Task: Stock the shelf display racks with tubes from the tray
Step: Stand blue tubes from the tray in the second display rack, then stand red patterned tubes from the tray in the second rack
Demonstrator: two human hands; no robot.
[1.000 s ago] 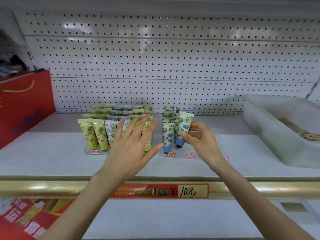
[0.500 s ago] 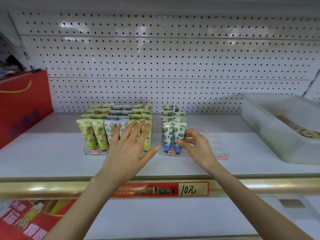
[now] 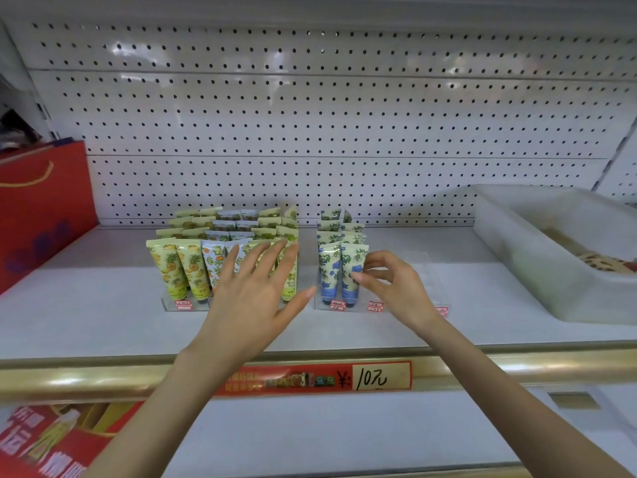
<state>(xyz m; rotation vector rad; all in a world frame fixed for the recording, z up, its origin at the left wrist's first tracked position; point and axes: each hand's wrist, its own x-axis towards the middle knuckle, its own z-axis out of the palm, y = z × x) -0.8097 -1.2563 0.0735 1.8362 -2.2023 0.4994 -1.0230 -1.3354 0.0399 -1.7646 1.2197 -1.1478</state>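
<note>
Two clear acrylic racks stand on the white shelf. The left rack (image 3: 171,304) is packed with rows of pineapple, orange and green tubes (image 3: 179,267). The right rack (image 3: 427,281) holds two columns of blue-flower tubes at its left side; its right lanes are bare. My right hand (image 3: 396,288) pinches the right edge of the front blue-flower tube (image 3: 351,267), which stands upright in the rack. My left hand (image 3: 255,291) hovers with spread fingers in front of the left rack's front row. The translucent tray (image 3: 517,257) sits at the right with a few tubes (image 3: 606,262) inside.
A red gift bag (image 3: 44,208) stands at the shelf's left end. White pegboard (image 3: 327,115) backs the shelf. A gold rail (image 3: 103,377) with a red price tag (image 3: 320,377) runs along the front edge. Red boxes (image 3: 51,439) lie on the lower shelf, left.
My right hand lowered the blue-flower tube into the front slot of the right rack, where it now stands upright. My left hand stayed spread before the left rack.
</note>
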